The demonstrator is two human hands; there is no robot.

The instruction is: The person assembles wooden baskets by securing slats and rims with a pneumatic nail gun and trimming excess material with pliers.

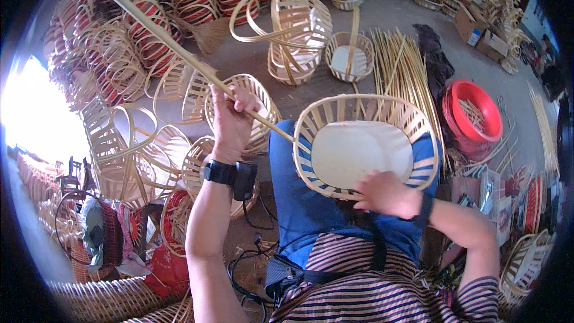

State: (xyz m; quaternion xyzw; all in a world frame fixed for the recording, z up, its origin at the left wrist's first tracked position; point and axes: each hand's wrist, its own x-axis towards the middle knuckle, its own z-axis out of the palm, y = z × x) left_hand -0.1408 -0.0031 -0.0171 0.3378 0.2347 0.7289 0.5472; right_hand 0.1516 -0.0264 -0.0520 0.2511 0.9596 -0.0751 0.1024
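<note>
An oval woven basket (365,152) with a pale solid bottom and upright slats rests on my lap, its opening facing up. My right hand (388,194) is closed over its near rim, fingers on the inner side. My left hand (233,113), raised left of the basket, grips a long bamboo strip (173,45). The strip runs from the upper left corner down to the basket's left rim, where its lower end touches or passes behind the edge; I cannot tell which.
Handled baskets (293,36) stand ahead, with more baskets (128,143) to the left. A bundle of bamboo strips (400,72) lies beyond my knees. The red plastic basin (478,110) at right holds short pieces. Black cables (251,257) run beside my left leg.
</note>
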